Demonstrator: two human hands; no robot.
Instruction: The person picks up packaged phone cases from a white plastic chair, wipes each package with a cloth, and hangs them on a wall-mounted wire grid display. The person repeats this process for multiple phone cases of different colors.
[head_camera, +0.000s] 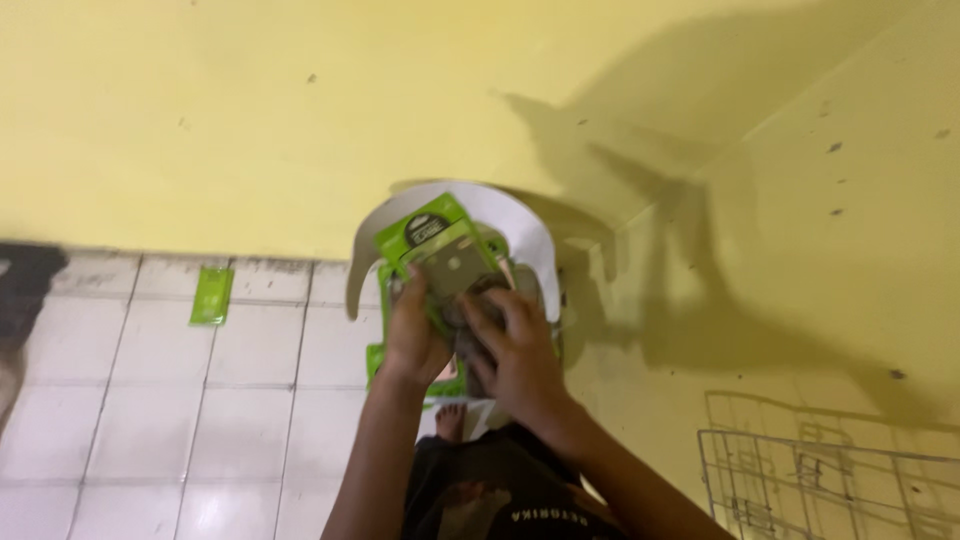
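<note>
Both my hands are raised in front of me over a white curved holder (510, 220) with a rounded rim. My left hand (412, 335) and my right hand (515, 345) together grip a green flat packet (440, 250) with a dark window, tilted, at the top of a stack of similar green packets (375, 360) inside the holder. My fingers cover the packet's lower half. My bare foot (450, 420) shows below, on the floor.
A yellow wall (250, 110) fills the upper view and meets another yellow wall (850, 250) at a corner on the right. White floor tiles (150, 400) lie at the left, with one green packet (211, 295) on them. A wire rack (830, 480) is at bottom right.
</note>
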